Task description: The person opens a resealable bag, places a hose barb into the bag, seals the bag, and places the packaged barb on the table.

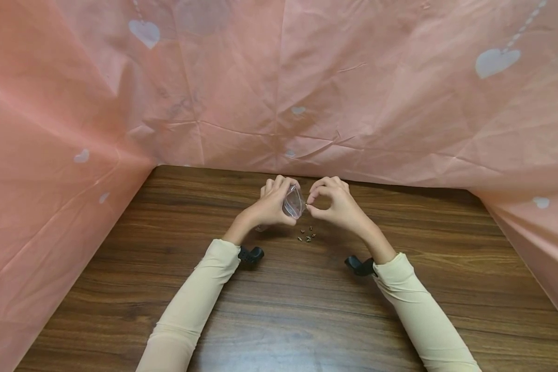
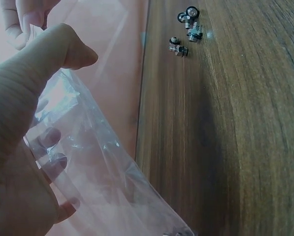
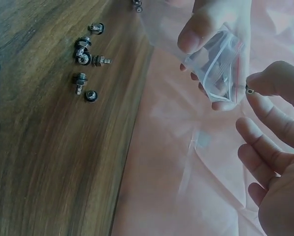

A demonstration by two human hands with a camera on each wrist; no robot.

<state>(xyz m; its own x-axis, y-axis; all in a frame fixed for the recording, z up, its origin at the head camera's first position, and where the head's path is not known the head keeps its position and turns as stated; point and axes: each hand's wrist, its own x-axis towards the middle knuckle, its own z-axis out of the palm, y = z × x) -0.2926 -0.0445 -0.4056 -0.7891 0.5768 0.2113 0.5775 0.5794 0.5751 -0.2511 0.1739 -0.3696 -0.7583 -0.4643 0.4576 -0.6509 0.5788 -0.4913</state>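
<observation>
My left hand (image 1: 268, 207) grips a clear zip bag (image 1: 295, 203) near its mouth, which gapes toward the right hand. In the right wrist view a red line runs along the bag's rim. Between thumb and index finger my right hand (image 1: 338, 207) pinches a small metal fitting (image 3: 250, 90), just beside the bag's opening. Its other fingers are loosely bent. Several small metal threaded fittings (image 3: 82, 45) with dark rings lie on the table below the hands. A few metal pieces (image 3: 137, 6) show at the bag's lower end, partly cut off by the frame.
The brown wood-grain table (image 1: 288, 310) stretches under both arms. Pink sheeting (image 1: 242, 93) with pale hearts hangs behind the table and at both sides, close beyond the hands. Each wrist wears a black strap mount (image 1: 252, 254).
</observation>
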